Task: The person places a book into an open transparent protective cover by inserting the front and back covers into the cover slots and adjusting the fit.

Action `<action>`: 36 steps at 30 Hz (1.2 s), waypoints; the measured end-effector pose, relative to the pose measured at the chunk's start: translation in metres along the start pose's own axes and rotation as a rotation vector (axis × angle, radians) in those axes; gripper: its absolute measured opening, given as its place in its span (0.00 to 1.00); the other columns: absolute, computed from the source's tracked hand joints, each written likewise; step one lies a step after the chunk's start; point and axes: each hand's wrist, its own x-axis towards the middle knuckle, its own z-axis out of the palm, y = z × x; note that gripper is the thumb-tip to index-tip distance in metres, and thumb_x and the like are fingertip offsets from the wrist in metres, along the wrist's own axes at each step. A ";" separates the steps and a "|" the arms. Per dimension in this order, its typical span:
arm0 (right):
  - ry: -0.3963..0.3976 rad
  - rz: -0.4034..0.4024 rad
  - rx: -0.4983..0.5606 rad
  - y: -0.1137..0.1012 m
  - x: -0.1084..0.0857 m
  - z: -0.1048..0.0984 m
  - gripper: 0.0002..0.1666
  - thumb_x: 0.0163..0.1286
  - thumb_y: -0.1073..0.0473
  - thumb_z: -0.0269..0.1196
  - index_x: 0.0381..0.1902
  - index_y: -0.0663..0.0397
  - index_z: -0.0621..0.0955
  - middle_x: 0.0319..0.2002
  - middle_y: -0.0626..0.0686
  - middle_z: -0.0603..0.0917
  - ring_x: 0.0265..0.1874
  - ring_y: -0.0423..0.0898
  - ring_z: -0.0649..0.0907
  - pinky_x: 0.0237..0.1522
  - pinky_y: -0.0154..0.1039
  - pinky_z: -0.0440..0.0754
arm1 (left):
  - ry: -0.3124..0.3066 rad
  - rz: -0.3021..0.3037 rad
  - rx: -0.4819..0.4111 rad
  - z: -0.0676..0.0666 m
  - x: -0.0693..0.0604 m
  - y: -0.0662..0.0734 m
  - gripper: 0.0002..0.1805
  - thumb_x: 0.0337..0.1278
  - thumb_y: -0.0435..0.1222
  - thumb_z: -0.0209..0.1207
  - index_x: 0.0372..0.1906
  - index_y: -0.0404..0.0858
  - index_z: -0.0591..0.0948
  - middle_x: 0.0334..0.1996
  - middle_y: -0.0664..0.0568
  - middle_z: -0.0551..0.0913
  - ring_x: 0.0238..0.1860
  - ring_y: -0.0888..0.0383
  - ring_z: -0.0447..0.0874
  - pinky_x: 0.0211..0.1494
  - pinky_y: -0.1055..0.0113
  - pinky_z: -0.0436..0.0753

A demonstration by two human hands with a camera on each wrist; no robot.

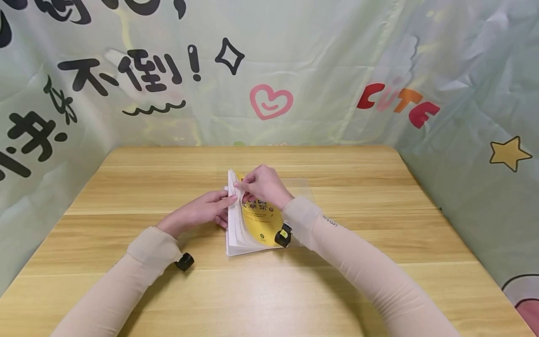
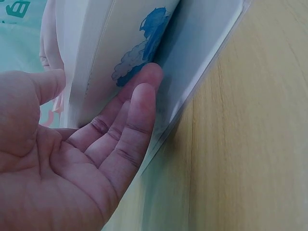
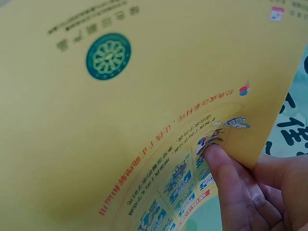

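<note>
A book with white pages (image 1: 233,236) and a yellow cover (image 1: 262,228) stands partly open on the table. My left hand (image 1: 203,208) holds its left side, thumb on the page edges; in the left wrist view the fingers of that hand (image 2: 72,163) lie against a page with a blue picture (image 2: 150,38). With thumb and fingers, my right hand (image 1: 267,187) pinches the yellow cover near its top. In the right wrist view, the printed yellow cover (image 3: 159,96) fills much of the frame, its edge held by the hand (image 3: 262,192).
The wooden table (image 1: 370,220) extends around the book. A clear sheet (image 1: 301,186) lies flat behind the right wrist. Pale printed cloth (image 1: 320,93) with writing, a pink heart and a star hangs behind and beside the table.
</note>
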 end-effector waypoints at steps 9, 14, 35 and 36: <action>-0.003 0.005 -0.018 0.000 0.001 0.000 0.13 0.76 0.53 0.71 0.39 0.57 0.94 0.29 0.55 0.94 0.27 0.45 0.93 0.39 0.42 0.93 | 0.000 0.000 0.003 0.000 0.000 0.000 0.28 0.89 0.48 0.44 0.75 0.32 0.68 0.52 0.38 0.88 0.43 0.52 0.91 0.50 0.58 0.92; -0.002 0.018 -0.040 -0.001 0.001 0.000 0.14 0.76 0.51 0.70 0.39 0.55 0.94 0.29 0.53 0.93 0.29 0.47 0.93 0.39 0.41 0.93 | -0.002 0.006 0.006 -0.001 -0.001 0.000 0.29 0.89 0.49 0.45 0.77 0.33 0.68 0.54 0.37 0.89 0.44 0.51 0.91 0.50 0.57 0.92; 0.030 0.019 0.091 0.002 0.000 -0.024 0.14 0.76 0.54 0.71 0.44 0.61 0.93 0.41 0.59 0.94 0.36 0.55 0.94 0.45 0.48 0.94 | 0.082 -0.050 -0.013 -0.001 -0.002 -0.001 0.26 0.87 0.36 0.47 0.79 0.29 0.66 0.52 0.35 0.90 0.40 0.53 0.91 0.48 0.60 0.92; 0.031 0.012 0.100 0.003 -0.001 -0.026 0.14 0.76 0.54 0.71 0.44 0.61 0.92 0.40 0.59 0.94 0.36 0.55 0.94 0.46 0.49 0.94 | 0.090 -0.057 -0.011 -0.001 -0.003 -0.001 0.26 0.87 0.36 0.47 0.79 0.29 0.66 0.51 0.35 0.90 0.39 0.53 0.91 0.47 0.60 0.92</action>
